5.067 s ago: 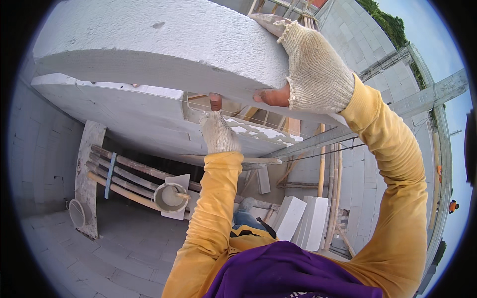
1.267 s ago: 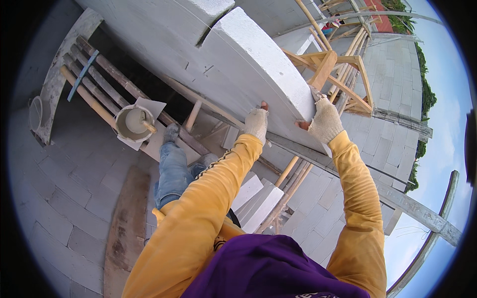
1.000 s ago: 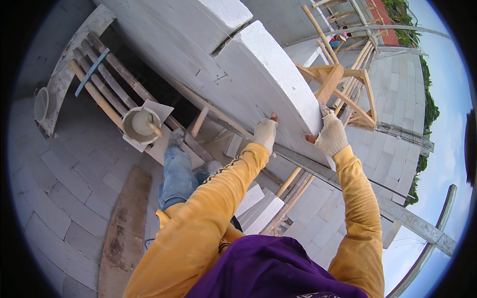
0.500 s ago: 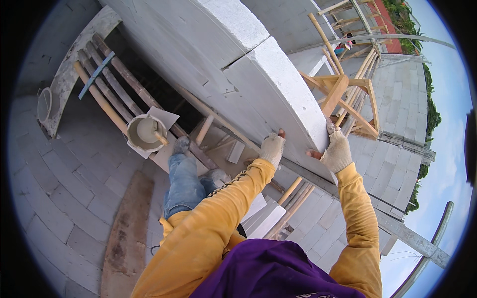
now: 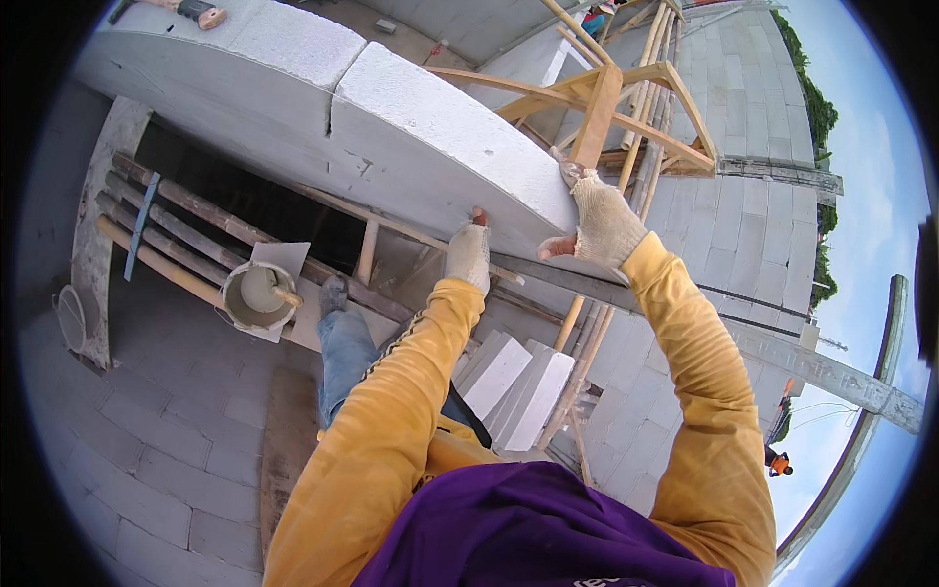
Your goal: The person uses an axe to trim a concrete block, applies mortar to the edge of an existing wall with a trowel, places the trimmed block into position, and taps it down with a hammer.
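Note:
A long white aerated concrete block (image 5: 440,122) lies at the top of the wall, with a narrow gap between it and the neighbouring block (image 5: 293,44). My left hand (image 5: 469,256), in a pale fingerless glove, presses at the block's near face and lower edge; its thumb points up and its other fingers are mostly hidden. Around the block's right end, my right hand (image 5: 604,223) in a similar glove has its thumb on the near side and its fingers toward the top.
A mortar bucket (image 5: 259,296) with a wooden-handled tool stands beside bamboo poles (image 5: 176,240). Cut blocks (image 5: 509,386) lie below my arms. Past the wall stands a timber frame (image 5: 599,112). A hand tool (image 5: 201,14) rests on the wall, and a distant person (image 5: 778,462) is at right.
My view has turned, so the wall lies flatter across the picture and the hand tool has come into sight. Both hands stay at the block, the right thumb now more outstretched.

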Available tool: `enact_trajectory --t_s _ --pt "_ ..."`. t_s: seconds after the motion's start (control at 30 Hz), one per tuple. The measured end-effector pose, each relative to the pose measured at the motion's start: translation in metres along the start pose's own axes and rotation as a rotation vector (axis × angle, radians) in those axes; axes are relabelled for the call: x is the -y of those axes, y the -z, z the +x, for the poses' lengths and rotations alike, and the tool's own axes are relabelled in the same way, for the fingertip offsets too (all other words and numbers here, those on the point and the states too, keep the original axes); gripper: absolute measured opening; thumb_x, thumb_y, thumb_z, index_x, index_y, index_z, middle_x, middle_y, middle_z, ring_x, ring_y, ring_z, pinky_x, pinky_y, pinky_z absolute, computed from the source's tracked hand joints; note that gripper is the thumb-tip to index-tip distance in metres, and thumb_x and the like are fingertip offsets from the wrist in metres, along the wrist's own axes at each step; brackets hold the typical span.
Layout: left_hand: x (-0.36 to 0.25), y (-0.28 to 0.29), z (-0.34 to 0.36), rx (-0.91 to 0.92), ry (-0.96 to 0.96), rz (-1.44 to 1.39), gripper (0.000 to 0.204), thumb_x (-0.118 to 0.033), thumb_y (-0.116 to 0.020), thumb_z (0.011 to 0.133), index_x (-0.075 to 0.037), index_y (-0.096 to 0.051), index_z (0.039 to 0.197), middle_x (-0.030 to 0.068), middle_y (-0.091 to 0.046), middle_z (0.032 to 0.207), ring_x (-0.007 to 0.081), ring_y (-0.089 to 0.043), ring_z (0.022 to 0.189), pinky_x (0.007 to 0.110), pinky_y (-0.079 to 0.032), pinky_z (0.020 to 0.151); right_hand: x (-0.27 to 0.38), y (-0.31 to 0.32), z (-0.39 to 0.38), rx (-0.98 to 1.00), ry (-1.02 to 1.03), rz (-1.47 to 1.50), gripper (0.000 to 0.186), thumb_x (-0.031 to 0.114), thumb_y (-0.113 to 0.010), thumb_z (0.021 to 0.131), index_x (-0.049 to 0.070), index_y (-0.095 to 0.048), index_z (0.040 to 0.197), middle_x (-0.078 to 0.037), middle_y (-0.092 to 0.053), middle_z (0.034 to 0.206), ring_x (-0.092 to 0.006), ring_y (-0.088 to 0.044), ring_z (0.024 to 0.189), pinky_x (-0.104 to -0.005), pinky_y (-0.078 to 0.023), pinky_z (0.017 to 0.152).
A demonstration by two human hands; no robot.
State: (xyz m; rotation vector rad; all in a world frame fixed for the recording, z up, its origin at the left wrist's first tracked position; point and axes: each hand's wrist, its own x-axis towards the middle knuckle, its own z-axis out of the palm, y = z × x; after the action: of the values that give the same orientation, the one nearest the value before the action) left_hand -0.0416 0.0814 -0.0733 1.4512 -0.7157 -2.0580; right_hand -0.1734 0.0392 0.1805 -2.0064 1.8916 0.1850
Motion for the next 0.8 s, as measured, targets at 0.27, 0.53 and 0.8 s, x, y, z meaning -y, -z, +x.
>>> enact_trajectory --t_s 0.27,0.53,0.8 --pt "-0.002 0.009 0.000 0.149 0.162 -0.460 0.077 -0.061 -0.056 0.100 -0.012 -0.037 0.156 0.0058 -0.043 0.157 0.0244 -0.045 0.136 0.049 -0.024 0.116 -0.008 0.027 -0.028 -0.224 -0.218 0.129 0.054 0.037 -0.054 0.108 -0.001 -0.052 0.147 -0.030 -0.065 0.119 -0.0444 -0.064 0.113 -0.0456 -0.049 0.099" --pt "-0.017 0.006 -0.011 0.072 0.140 -0.514 0.078 -0.060 -0.063 0.097 -0.010 -0.044 0.154 0.0088 -0.046 0.148 0.0240 -0.049 0.132 0.050 -0.028 0.114 0.037 0.028 -0.200 -0.568 -0.289 0.627 0.043 0.028 -0.058 0.106 0.000 -0.060 0.138 -0.020 -0.071 0.119 -0.0287 -0.070 0.109 -0.0392 -0.052 0.098" --pt "-0.005 0.073 -0.004 -0.011 -0.030 -0.316 0.073 -0.056 -0.062 0.098 -0.008 -0.043 0.151 0.0148 -0.051 0.144 0.0290 -0.055 0.128 0.045 -0.040 0.106 0.050 -0.153 -0.352 0.152 -0.611 0.474 0.034 0.017 -0.068 0.096 0.000 -0.068 0.125 -0.024 -0.072 0.107 -0.0391 -0.072 0.098 -0.0421 -0.058 0.087"
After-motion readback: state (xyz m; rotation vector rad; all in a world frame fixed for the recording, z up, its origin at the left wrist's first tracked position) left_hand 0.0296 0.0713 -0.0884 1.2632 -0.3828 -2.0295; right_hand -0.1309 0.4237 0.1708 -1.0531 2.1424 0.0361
